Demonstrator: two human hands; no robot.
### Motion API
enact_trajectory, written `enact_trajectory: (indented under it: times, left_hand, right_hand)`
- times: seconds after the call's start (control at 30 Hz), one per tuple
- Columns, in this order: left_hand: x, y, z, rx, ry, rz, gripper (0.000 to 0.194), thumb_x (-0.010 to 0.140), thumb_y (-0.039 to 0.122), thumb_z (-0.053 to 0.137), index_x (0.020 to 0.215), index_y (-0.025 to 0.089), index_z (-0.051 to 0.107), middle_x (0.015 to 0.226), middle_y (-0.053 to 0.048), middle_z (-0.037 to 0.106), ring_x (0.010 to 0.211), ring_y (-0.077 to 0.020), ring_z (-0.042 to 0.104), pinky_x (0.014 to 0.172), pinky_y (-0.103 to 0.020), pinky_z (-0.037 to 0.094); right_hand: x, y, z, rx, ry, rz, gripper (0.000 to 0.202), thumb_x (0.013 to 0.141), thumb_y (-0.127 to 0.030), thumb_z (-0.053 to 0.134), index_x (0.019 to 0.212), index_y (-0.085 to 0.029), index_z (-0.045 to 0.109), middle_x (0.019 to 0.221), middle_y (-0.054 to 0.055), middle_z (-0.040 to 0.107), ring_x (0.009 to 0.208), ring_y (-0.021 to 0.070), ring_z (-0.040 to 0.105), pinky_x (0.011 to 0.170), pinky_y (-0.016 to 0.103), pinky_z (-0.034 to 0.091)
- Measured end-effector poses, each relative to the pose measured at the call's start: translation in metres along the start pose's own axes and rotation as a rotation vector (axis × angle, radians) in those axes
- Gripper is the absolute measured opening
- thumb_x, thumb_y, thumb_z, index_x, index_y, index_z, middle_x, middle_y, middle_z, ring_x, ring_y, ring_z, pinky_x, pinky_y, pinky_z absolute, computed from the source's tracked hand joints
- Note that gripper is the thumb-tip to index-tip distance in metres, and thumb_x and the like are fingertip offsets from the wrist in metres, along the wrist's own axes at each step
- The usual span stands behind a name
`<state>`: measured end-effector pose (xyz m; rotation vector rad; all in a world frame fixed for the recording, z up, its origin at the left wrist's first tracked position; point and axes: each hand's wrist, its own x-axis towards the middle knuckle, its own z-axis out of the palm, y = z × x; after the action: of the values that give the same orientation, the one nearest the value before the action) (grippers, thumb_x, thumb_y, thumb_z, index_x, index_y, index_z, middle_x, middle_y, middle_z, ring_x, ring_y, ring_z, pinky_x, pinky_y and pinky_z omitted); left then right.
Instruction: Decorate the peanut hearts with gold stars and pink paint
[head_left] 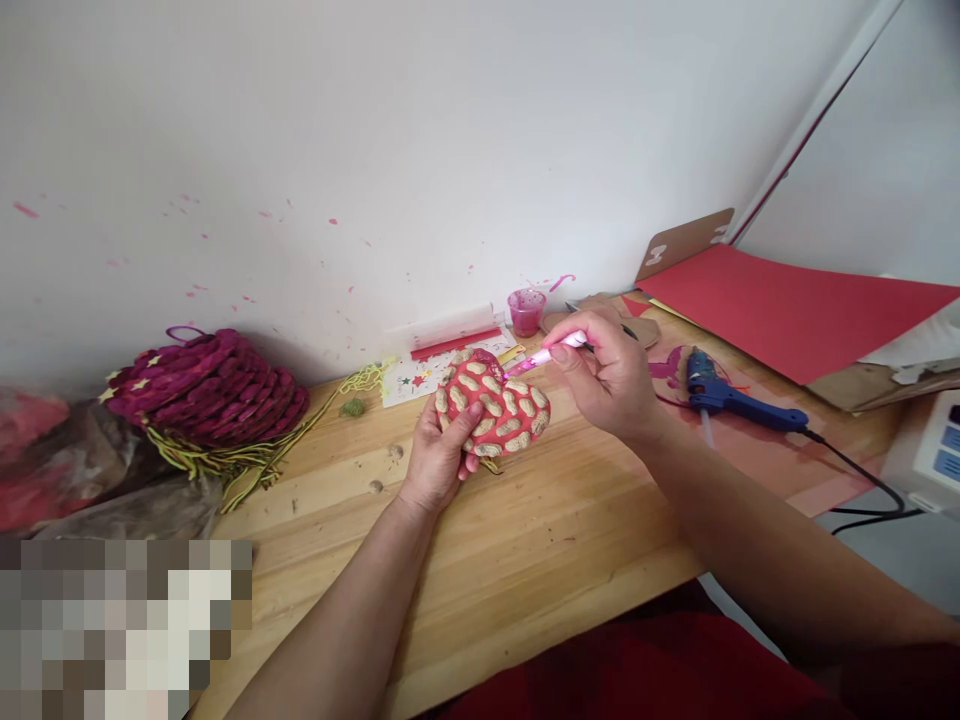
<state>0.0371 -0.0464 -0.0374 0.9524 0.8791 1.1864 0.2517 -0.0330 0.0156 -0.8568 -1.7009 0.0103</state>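
Note:
My left hand (439, 450) holds a red heart-shaped piece (491, 408) covered with peanuts in their shells, thumb on its front face. My right hand (611, 375) is closed around a slim white brush (551, 352) stained with pink. The brush's tip touches or nearly touches the heart's upper edge, where one part is coloured dark pink. Behind the hands, a clear cup (526, 312) with pink paint stands by the wall.
A purple peanut bundle (217, 390) with yellow-green yarn lies at the left, beside plastic bags (75, 465). A blue glue gun (739, 398) and red sheets (795, 310) are at the right. A white paper (397, 385) with small stars lies behind the heart on the wooden table (525, 570).

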Motion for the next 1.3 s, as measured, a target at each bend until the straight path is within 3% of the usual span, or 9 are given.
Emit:
enact_trajectory:
  times: [1.3]
  left_hand:
    - [-0.001, -0.0031, 0.0027, 0.128, 0.024, 0.055, 0.05, 0.077, 0.048, 0.086, 0.101, 0.023, 0.05, 0.056, 0.009, 0.061, 0.028, -0.0068, 0.043, 0.023, -0.014, 0.028]
  right_hand:
    - [-0.0025, -0.0063, 0.0071, -0.094, -0.094, -0.117, 0.008, 0.097, -0.024, 0.061, 0.091, -0.024, 0.067, 0.085, 0.005, 0.076, 0.087, 0.0248, 0.066, 0.083, 0.044, 0.047]
